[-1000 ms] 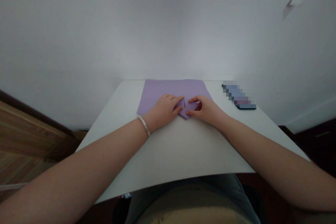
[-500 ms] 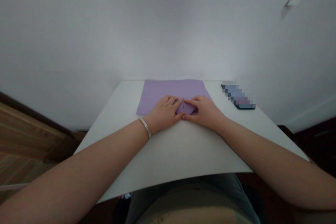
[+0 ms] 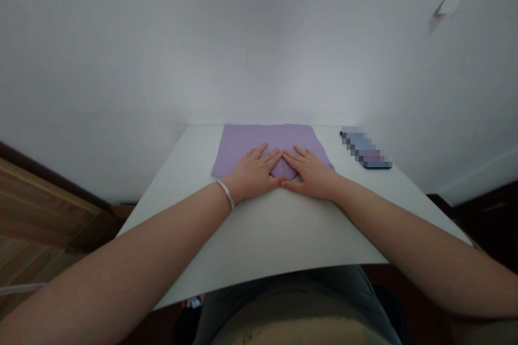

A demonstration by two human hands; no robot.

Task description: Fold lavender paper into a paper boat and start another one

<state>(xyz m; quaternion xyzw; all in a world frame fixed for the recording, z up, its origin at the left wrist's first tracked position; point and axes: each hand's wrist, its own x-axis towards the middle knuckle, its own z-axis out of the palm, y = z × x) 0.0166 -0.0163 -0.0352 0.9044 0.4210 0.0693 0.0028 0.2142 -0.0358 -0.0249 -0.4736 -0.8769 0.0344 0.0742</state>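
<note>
A sheet of purple paper (image 3: 259, 139) lies at the far middle of the white table (image 3: 267, 226), its near corners folded inward to a point. My left hand (image 3: 253, 173) lies flat on the left fold, fingers stretched out and spread; a silver bracelet circles its wrist. My right hand (image 3: 311, 173) lies flat on the right fold, fingers likewise extended. The two hands nearly touch at the thumbs over the paper's near tip, and both press the paper down against the table.
A dark phone (image 3: 366, 153), its screen pixelated, lies on the table to the right of the paper. A plain white wall rises right behind the table. Wooden flooring shows at the left, and my lap sits under the near table edge.
My right hand pinched the right flap a second ago and now lies flat on it. The fingers of both hands have spread out and slid forward over the folds.
</note>
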